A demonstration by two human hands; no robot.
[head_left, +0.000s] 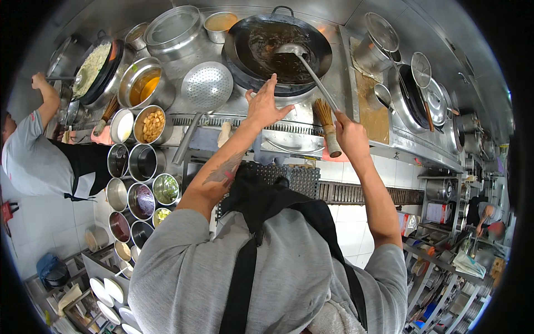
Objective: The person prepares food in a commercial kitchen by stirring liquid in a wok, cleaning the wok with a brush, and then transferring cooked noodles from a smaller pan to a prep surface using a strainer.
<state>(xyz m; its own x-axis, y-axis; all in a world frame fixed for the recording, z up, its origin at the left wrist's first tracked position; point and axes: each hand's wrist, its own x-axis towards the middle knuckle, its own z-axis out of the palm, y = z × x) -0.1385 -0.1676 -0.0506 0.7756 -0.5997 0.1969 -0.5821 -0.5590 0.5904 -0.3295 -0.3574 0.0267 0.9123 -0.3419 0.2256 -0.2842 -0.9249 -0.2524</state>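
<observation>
My right hand (349, 133) grips the long metal handle of a ladle (300, 58), whose bowl rests in the dark liquid of a large black wok (261, 28). My left hand (266, 106) is open with fingers spread, hovering by the wok's near rim above the steel stove edge. A bamboo brush (327, 125) stands just left of my right hand. A perforated metal skimmer (207, 86) lies to the left of my left hand.
Several steel bowls of sauces and ingredients (146, 125) line the left counter. Another person in a grey shirt (33, 156) works a wok of rice (92, 69) at far left. More pots and lids (423, 92) sit at right; shelves (445, 261) stand lower right.
</observation>
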